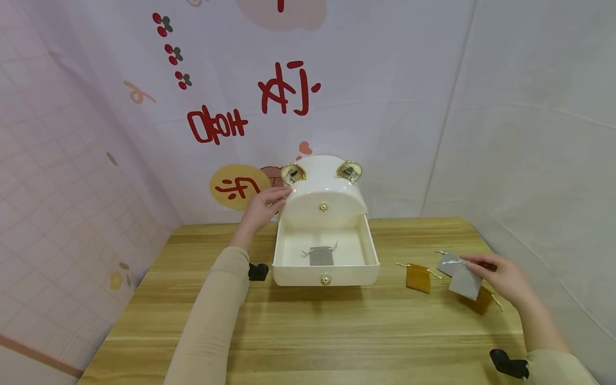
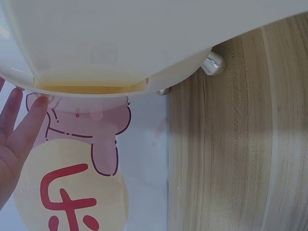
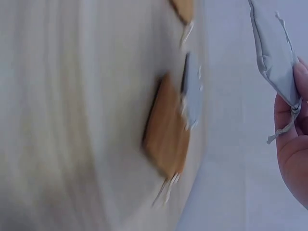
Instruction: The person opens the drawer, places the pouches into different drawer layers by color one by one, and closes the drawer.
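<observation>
One grey pouch [image 1: 321, 255] in the open drawer [image 1: 325, 272]; left hand [image 1: 263, 206] flat against the box [image 1: 323, 195]; right hand [image 1: 500, 275] pinching another grey pouch [image 1: 464, 280]; two brown pouches [image 1: 418, 277], perhaps more, left on the table [image 1: 308, 326].

Bright even light, right-wrist view blurred

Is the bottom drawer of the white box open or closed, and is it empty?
Open: the drawer is pulled out from the white box toward the person. Not empty: one grey pouch lies inside.
</observation>
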A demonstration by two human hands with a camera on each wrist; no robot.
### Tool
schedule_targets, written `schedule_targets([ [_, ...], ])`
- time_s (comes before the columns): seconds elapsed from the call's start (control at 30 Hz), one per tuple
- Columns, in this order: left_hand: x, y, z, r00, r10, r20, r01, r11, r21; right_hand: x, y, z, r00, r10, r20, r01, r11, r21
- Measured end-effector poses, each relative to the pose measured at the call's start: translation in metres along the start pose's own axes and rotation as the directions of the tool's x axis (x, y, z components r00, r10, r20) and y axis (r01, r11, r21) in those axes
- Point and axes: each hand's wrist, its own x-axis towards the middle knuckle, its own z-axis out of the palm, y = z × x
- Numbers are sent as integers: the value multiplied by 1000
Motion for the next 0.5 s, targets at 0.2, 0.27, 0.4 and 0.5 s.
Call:
schedule_targets([
  [0.2, 0, 1, 0, 1000, 6, 3, -6, 1000, 3, 21, -31, 15, 997, -68, -22, 69, 997, 16],
  [0.27, -1, 1, 0, 1000, 8, 1, -8, 1000, 5, 27, -44, 20, 996, -87, -22, 88, 995, 47],
  [0.4, -1, 1, 0, 1000, 8, -1, -8, 1000, 6, 37, -69, 28, 993, -118, -21, 120, 988, 96],
  [0.5, -1, 1, 0, 1000, 9, 0, -9, 1000, 4, 43, -86, 33, 990, -136, -19, 138, 983, 121],
])
